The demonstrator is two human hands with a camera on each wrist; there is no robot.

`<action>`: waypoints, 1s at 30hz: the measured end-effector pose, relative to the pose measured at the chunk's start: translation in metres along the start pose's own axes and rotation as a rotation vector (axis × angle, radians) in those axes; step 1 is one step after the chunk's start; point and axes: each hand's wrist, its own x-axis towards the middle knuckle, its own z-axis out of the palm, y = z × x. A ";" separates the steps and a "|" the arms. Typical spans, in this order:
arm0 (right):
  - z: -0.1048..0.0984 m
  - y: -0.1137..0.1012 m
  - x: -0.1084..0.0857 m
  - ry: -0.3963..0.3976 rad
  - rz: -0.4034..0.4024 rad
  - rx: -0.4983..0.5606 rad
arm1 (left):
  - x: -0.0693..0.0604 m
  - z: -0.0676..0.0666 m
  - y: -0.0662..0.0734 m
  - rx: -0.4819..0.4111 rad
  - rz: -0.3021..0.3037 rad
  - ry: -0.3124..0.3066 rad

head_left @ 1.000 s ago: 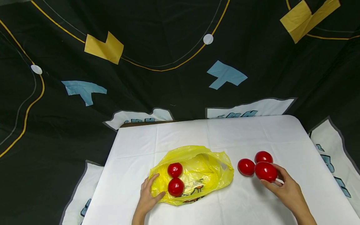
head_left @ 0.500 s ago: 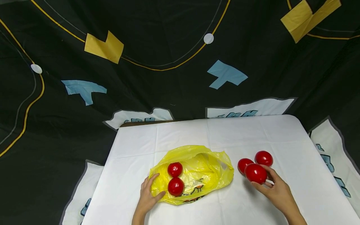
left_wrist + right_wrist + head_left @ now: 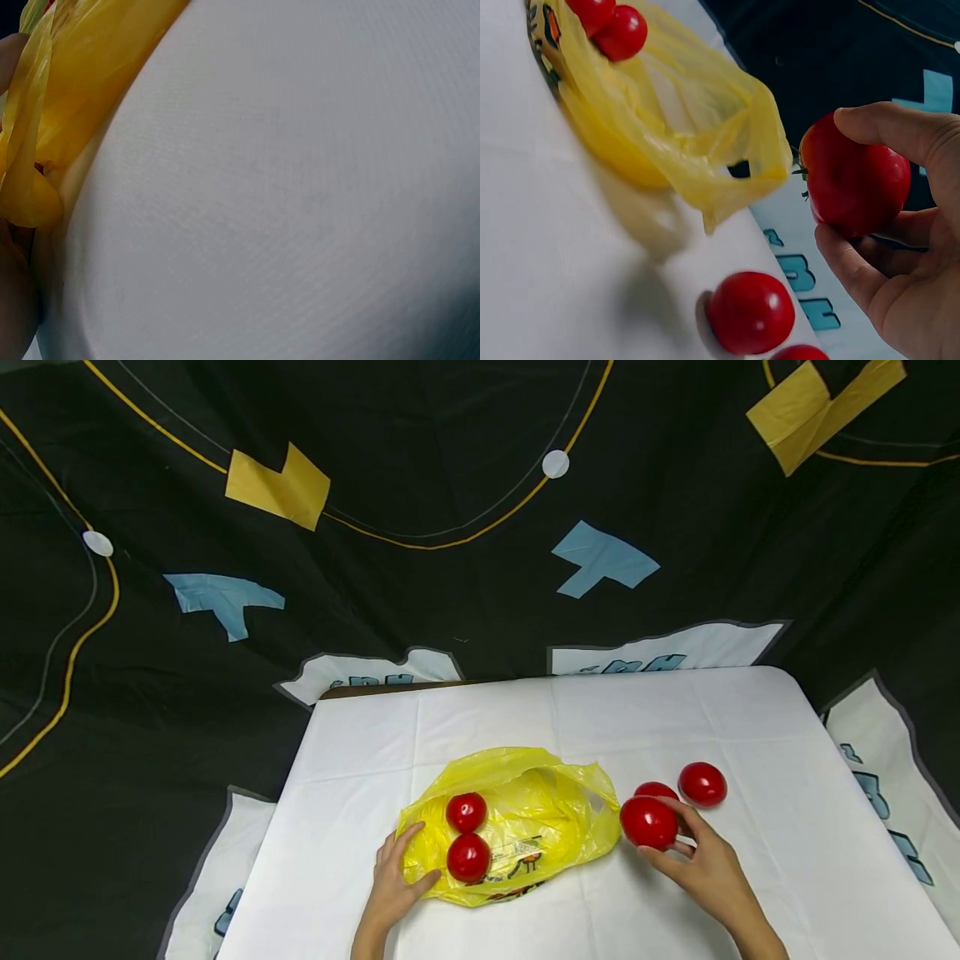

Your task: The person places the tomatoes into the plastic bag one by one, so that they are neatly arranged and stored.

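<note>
A yellow plastic bag [image 3: 558, 827] lies crumpled on the white-covered table, its mouth toward the right. Two red tomatoes [image 3: 467, 812] show uncovered within its outline, one touching the other. My left hand [image 3: 396, 872] holds the bag's left end, thumb and fingers spread apart around it; the left wrist view catches only part of that hand beside the yellow plastic [image 3: 90, 67]. Raised above the table, a tomato [image 3: 859, 176] with a green stem is gripped between the thumb and fingers of my right hand [image 3: 705, 864], just right of the bag.
Two more tomatoes rest right of the bag: one [image 3: 656, 790] partly hidden behind the held tomato, another [image 3: 702, 784] farther right. The white tablecloth [image 3: 480, 718] reaches back to a black hanging cloth [image 3: 450, 602] with yellow, blue and white shapes.
My right hand has moved left with the held tomato, from in front of the two loose tomatoes toward the bag. My left hand and the bag have stayed put.
</note>
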 end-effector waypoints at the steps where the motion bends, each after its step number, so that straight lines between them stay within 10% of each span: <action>1: 0.002 -0.001 0.000 0.000 -0.012 0.001 | 0.000 0.000 0.000 -0.001 0.002 0.000; 30: 0.079 -0.026 0.010 -0.093 -0.159 0.091 | 0.000 0.000 0.000 -0.015 0.004 -0.006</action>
